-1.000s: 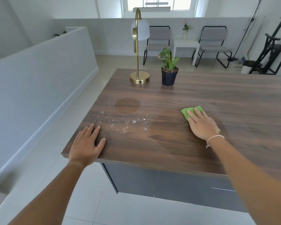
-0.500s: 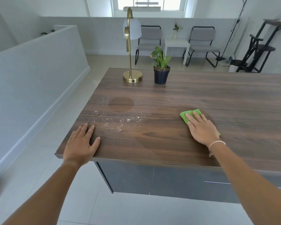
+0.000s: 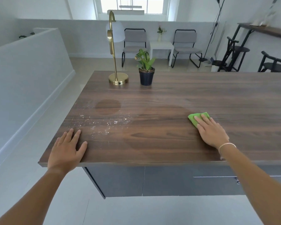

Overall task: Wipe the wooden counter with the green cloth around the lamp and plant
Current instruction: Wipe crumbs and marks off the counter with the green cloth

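The counter (image 3: 185,98) is dark brown wood with streaky grain, dusted with white specks (image 3: 104,124) toward the lower left. A bright green cloth (image 3: 195,118) sits right of centre. At the upper middle stand a brass-gold lamp (image 3: 115,62) with a white shade and a green plant (image 3: 145,61) in a black pot.

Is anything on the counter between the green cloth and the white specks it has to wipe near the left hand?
Nothing visible. The green cloth lies flat under the right hand, and bare wooden counter runs from it to the white specks. The lamp and plant stand further back, off that path.
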The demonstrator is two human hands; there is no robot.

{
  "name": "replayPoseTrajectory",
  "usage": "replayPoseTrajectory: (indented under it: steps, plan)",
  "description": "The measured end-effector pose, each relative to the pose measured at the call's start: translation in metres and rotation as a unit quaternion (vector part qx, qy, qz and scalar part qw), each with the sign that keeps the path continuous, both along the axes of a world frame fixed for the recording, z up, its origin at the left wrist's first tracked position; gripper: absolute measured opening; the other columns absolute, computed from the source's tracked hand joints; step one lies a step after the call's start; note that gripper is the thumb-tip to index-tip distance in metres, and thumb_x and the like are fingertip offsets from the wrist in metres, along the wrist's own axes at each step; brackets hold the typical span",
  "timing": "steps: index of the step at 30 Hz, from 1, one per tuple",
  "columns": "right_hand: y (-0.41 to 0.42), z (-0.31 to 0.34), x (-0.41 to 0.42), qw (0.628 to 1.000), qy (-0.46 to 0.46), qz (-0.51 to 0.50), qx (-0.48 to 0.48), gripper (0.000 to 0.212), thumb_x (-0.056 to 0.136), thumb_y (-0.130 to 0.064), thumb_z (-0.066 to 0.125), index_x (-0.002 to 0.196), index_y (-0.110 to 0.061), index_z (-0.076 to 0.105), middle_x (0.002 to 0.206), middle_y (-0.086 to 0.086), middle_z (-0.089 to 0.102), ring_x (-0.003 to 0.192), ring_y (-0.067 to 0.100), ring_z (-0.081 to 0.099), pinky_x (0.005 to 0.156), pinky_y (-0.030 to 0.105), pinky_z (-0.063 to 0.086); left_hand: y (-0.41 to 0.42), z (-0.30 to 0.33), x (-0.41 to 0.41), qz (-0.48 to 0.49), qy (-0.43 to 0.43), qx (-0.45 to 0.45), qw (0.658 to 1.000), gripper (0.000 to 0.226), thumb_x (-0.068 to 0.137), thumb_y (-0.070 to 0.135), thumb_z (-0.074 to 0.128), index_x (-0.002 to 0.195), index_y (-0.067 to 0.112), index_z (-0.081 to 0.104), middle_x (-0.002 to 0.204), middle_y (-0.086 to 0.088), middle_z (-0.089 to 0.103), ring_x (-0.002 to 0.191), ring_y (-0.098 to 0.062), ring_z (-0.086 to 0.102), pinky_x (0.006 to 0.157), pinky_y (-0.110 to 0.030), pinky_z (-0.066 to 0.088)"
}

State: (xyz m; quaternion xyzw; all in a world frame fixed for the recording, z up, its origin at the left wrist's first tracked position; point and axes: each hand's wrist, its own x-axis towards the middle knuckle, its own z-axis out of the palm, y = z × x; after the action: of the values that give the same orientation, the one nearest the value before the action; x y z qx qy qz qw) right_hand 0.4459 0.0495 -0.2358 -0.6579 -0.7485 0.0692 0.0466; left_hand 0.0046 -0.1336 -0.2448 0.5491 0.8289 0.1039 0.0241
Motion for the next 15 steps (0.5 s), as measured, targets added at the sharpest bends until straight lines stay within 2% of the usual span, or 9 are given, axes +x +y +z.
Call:
replayPoseTrajectory:
  steps: [2,3,6,7,9,11,13,15]
  plan:
    - [0.022,0.000,-0.028,0.999,0.004,-0.039,0.009,0.048,0.098,-0.032,0.022,0.146,-0.032,0.023,0.159,-0.002,0.015,0.145,0.026,0.016,0.115,0.044,0.020,-0.001,0.002,0.000,0.003,-0.008,0.004,1.000,0.075,0.080,0.055,0.021,0.145,0.018,0.028,0.156,-0.009,0.024,0.146,-0.027,0.018,0.119,-0.040,0.011]
    - [0.024,0.000,-0.049,1.000,0.006,-0.022,0.021,0.049,0.097,-0.033,0.020,0.146,-0.031,0.025,0.159,0.000,0.017,0.144,0.028,0.017,0.115,0.044,0.022,-0.001,0.003,-0.001,0.004,-0.010,0.006,1.000,0.075,0.080,0.055,0.021,0.145,0.018,0.028,0.156,-0.009,0.024,0.146,-0.027,0.018,0.120,-0.040,0.011]
    - [-0.016,0.003,-0.097,0.990,-0.009,0.135,0.031,0.061,0.088,-0.041,0.010,0.146,-0.032,0.025,0.158,-0.001,0.019,0.144,0.028,0.020,0.114,0.043,0.023,-0.004,0.004,-0.006,0.004,-0.011,0.008,1.000,0.075,0.080,0.055,0.021,0.146,0.019,0.027,0.157,-0.008,0.023,0.146,-0.026,0.017,0.120,-0.040,0.011]
    - [-0.037,0.003,-0.097,0.983,-0.008,0.181,0.028,0.064,0.086,-0.047,0.005,0.146,-0.034,0.024,0.158,-0.004,0.018,0.145,0.025,0.018,0.115,0.041,0.020,-0.007,0.004,-0.007,0.003,-0.010,0.006,1.000,0.076,0.080,0.056,0.020,0.146,0.019,0.026,0.157,-0.008,0.023,0.146,-0.026,0.017,0.119,-0.040,0.011]
    - [-0.044,-0.004,-0.057,0.978,0.026,0.207,0.017,0.071,0.080,-0.054,-0.001,0.144,-0.039,0.027,0.157,-0.009,0.019,0.146,0.019,0.017,0.116,0.037,0.018,0.006,-0.003,0.002,0.006,-0.010,-0.002,1.000,0.077,0.079,0.056,0.019,0.146,0.019,0.026,0.157,-0.007,0.022,0.146,-0.025,0.016,0.120,-0.040,0.011]
    - [-0.029,-0.009,-0.015,0.984,0.033,0.171,0.036,0.065,0.084,-0.053,0.007,0.143,-0.037,0.029,0.156,-0.006,0.024,0.145,0.019,0.021,0.117,0.038,0.018,0.003,-0.003,0.002,0.006,-0.006,-0.001,1.000,0.079,0.078,0.058,0.018,0.146,0.019,0.025,0.157,-0.007,0.022,0.146,-0.025,0.016,0.120,-0.040,0.011]
    - [0.005,-0.010,0.022,0.995,0.014,0.093,0.038,0.052,0.094,-0.041,0.018,0.144,-0.033,0.028,0.156,0.000,0.024,0.145,0.023,0.022,0.118,0.040,0.018,0.003,-0.001,0.000,0.007,-0.007,0.003,1.000,0.082,0.076,0.062,0.014,0.146,0.020,0.026,0.157,-0.006,0.022,0.146,-0.025,0.017,0.120,-0.039,0.011]
    - [0.037,-0.007,0.031,1.000,0.005,0.012,0.025,0.047,0.098,-0.034,0.024,0.145,-0.034,0.026,0.158,-0.001,0.021,0.145,0.024,0.019,0.117,0.043,0.020,0.001,-0.001,0.001,0.003,-0.003,0.002,1.000,0.086,0.074,0.065,0.011,0.146,0.020,0.027,0.157,-0.006,0.023,0.146,-0.025,0.018,0.119,-0.039,0.012]
